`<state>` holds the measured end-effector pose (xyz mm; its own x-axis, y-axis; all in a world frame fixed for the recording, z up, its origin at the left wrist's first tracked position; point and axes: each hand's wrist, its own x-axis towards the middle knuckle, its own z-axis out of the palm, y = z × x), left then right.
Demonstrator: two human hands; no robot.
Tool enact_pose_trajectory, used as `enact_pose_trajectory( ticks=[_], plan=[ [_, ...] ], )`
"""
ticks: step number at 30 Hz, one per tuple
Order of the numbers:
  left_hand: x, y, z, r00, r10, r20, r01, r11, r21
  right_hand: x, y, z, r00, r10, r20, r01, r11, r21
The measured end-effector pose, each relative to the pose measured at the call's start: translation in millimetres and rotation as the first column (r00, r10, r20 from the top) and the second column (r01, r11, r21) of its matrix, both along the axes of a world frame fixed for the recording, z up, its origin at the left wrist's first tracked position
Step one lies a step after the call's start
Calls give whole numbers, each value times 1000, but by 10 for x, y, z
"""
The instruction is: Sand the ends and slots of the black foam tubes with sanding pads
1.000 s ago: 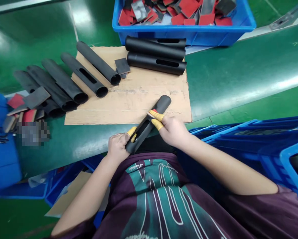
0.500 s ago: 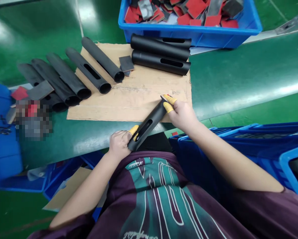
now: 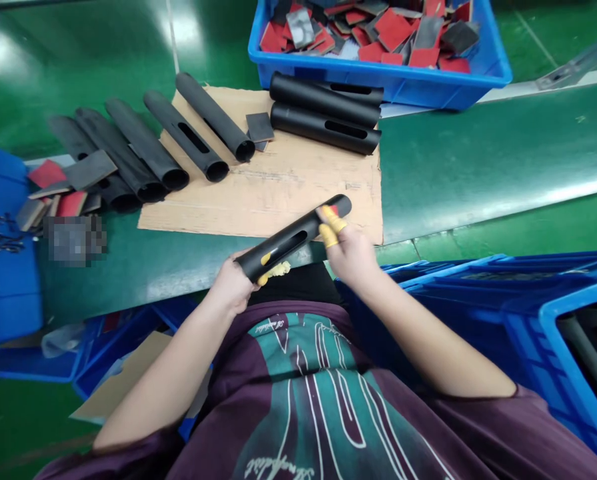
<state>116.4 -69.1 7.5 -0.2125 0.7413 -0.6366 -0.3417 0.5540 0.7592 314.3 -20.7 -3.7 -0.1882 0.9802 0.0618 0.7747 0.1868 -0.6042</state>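
My left hand (image 3: 233, 285) is wrapped round the near end of a black slotted tube (image 3: 283, 241), a yellow-covered fingertip showing through its slot. The tube slants up to the right above the cardboard's front edge. Under it, by the left fingers, is a crumpled pale yellow bit (image 3: 278, 269) that I cannot make out. My right hand (image 3: 351, 250), slightly blurred, is closed at the tube's far end with yellow finger covers on. A small red-faced pad (image 3: 334, 209) shows between its fingertips and the tube, mostly hidden.
Several black tubes (image 3: 146, 143) lie on the left of the cardboard sheet (image 3: 303, 177), more (image 3: 326, 127) at its back. A blue bin (image 3: 378, 70) behind holds red and grey pads. Loose pads (image 3: 91, 170) lie at left; blue crates (image 3: 548, 333) stand at right.
The tube has turned flatter, its far end swinging right, and my left hand has rolled round underneath its near end. My right hand has shifted slightly down along the tube.
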Motion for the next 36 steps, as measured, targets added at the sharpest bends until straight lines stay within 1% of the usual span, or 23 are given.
enact_pose_trajectory(
  ticks=[2,4,6,8,9,10,13,14,15,18,19,20,22,24,25,26,28,29,30,31,33,35,36],
  plan=[
    [3,-26,-23,999,-23,-33,23,1000,20,-68,-81,32,994,99,45,-97,995,-36],
    [4,-53,-48,994,-57,-91,65,994,88,-48,-33,29,992,122,45,-120,992,-42],
    [3,-69,-61,984,-83,-158,111,979,173,30,104,-1,998,56,-18,-57,998,-16],
    [-9,-67,-55,969,-102,-223,156,958,240,97,222,-39,994,-55,-94,57,998,14],
    [-21,-59,-46,960,-110,-258,179,949,261,110,246,-54,989,-85,-119,88,996,21],
    [-39,-49,-37,947,-120,-296,204,940,272,112,244,-66,987,-84,-136,87,996,23],
    [-112,-14,-19,891,-179,-418,315,906,282,107,201,-81,989,40,-142,-38,999,19],
    [-137,-2,-20,868,-201,-453,356,889,287,121,216,-80,989,64,-134,-63,998,16],
    [-160,9,-23,844,-219,-489,395,871,292,143,252,-78,991,54,-125,-52,999,15],
    [-211,45,-42,778,-219,-589,470,825,314,198,388,-65,990,-84,-113,87,996,22],
    [-222,57,-51,762,-212,-612,486,812,323,187,396,-60,987,-109,-120,113,993,27],
    [-232,67,-61,749,-205,-630,498,802,330,160,373,-54,986,-95,-134,100,995,28],
    [-247,74,-89,723,-196,-662,517,789,332,81,268,-48,986,15,-169,-12,1000,20],
    [-252,55,-129,697,-186,-693,534,779,328,37,191,-53,970,135,-203,-136,991,7],
    [-250,37,-152,689,-179,-703,542,771,335,44,194,-60,965,149,-216,-152,988,7],
    [-246,16,-177,687,-171,-707,549,759,350,68,226,-70,967,124,-223,-125,992,9],
    [-234,-25,-227,682,-149,-716,563,731,384,127,321,-94,975,-2,-221,6,1000,16],
    [-231,-41,-251,670,-141,-729,576,718,391,143,348,-106,974,-70,-216,75,997,15],
    [-231,-53,-274,651,-134,-747,592,705,389,140,343,-117,970,-109,-215,114,993,11],
    [-236,-59,-295,624,-129,-771,614,691,382,119,305,-126,970,-101,-220,104,995,3],
    [-257,-62,-335,561,-112,-820,661,657,363,52,173,-139,973,10,-232,-13,1000,-12],
    [-284,-64,-374,500,-83,-862,697,629,344,15,89,-139,967,123,-222,-132,991,-27],
    [-295,-67,-392,468,-71,-881,713,620,328,22,97,-132,970,127,-208,-137,990,-35]
  ],
)
